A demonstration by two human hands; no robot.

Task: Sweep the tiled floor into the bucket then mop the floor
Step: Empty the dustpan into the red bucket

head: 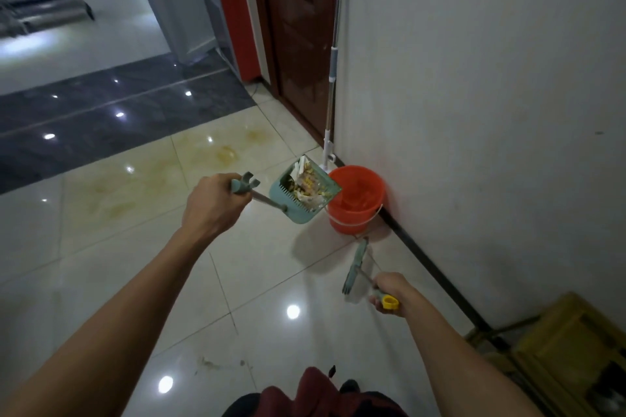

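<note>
**Dustpan load held at the bucket rim**

The glossy pale tiled floor (111, 247) is seen with yellowish stains on the tiles further away and a few dark specks near the person's feet, so more sweeping and all the mopping are judged to be left. It looks slippery, above all once wet.

The round orange plastic bucket (357, 203) stands on the floor, touching or almost touching the white wall (474, 95). It appears light and a little flexible, with a thin wire handle hanging at the front; that handle is judged the best place to carry it.

The long mop with a metal pole and white fittings (333, 78) is leaned upright in the corner behind the bucket. The pole is stiff and smooth; a hold at the grey sleeve in the middle is advised.

The teal plastic dustpan with a comb edge (298, 200) is held in the air, tilted, one corner over the bucket rim. Light yellowish scraps and paper (306, 186) lie in it; they are loose and can fall beside the bucket if the pan is tipped too fast.

The left hand (210, 206) is wrapped around the top of the dustpan handle. The right hand (389, 293) is closed around the yellow-capped handle of the teal broom (355, 264), whose head points down towards the floor near the bucket.
</note>
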